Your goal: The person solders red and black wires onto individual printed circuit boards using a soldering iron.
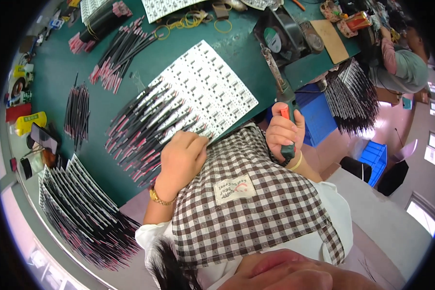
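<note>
A white circuit board sheet (212, 82) with rows of small dark parts lies tilted on the green table. Black wires with pink-red ends (140, 130) fan out from its lower left side. At the board's near corner is my left hand (183, 154), its fingers bent and drawn together over the last wires; the fingertips and what they pinch are hidden. Off the board's right side, my right hand (285, 133) is wrapped round the handle of a soldering iron (286, 94), dark green with an orange-red part. Its metal shaft points up and away, toward a black fan.
The black fan (275, 36) stands at the far right of the table (237, 43). Loose wire bundles (77, 113) lie left. Wired boards are stacked at near left (82, 212) and at right (350, 96), by a blue bin (319, 118). Another person (401, 67) sits far right.
</note>
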`<state>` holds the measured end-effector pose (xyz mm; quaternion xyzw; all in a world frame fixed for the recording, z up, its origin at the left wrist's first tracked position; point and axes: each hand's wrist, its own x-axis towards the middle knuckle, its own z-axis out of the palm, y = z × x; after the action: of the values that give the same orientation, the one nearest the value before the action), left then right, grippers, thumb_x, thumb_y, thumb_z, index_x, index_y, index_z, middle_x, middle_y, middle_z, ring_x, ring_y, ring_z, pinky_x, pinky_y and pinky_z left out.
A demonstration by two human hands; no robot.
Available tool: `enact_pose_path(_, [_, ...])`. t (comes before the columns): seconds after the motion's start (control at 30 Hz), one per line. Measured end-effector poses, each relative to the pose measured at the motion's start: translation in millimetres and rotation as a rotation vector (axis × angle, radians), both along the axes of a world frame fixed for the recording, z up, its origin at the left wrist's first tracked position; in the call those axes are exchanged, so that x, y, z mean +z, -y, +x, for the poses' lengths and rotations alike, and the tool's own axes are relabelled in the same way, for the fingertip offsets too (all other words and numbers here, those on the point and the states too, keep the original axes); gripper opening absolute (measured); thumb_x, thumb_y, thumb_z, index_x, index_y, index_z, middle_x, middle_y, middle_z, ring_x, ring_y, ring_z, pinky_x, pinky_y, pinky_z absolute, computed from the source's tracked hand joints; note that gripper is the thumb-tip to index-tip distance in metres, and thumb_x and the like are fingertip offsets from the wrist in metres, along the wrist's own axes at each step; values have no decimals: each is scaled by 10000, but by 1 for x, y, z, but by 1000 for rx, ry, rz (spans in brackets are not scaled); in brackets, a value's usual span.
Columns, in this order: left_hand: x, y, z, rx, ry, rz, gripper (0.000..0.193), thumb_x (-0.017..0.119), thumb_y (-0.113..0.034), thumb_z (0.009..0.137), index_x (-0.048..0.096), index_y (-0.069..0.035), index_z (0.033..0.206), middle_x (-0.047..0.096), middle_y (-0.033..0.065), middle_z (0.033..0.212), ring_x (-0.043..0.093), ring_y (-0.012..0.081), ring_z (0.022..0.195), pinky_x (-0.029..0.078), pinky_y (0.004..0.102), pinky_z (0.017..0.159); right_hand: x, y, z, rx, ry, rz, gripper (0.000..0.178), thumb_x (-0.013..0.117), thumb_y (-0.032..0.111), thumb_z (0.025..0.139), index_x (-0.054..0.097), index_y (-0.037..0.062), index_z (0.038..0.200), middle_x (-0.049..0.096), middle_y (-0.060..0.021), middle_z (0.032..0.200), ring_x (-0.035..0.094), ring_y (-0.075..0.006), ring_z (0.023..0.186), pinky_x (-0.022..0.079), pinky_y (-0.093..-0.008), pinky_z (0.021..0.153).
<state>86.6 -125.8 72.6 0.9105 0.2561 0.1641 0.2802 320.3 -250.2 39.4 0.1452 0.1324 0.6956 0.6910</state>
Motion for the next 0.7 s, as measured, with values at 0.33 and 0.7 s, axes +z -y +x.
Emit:
enact_pose_path(0.33, [11, -45, -85, 190, -535, 189, 894, 690, -564, 668, 370, -160, 1399, 237, 136, 1491, 166, 399, 1371, 182, 651, 1002, 3, -60, -71, -141, 699, -75, 412, 450, 353, 889, 432, 37, 1153, 493, -55, 690, 485, -146, 518, 423, -312, 543])
enact_pose_path(0.7, [34, -27, -159, 111, -325, 41, 731, 712, -456, 694, 442, -200, 1323, 312, 80, 1441, 265, 331, 1319, 276, 509, 998, 22, -78, -124, -395, 1322, -270, 399, 407, 239, 918, 402, -28, 1214, 493, -94, 767, 499, -163, 622, 476, -392, 814])
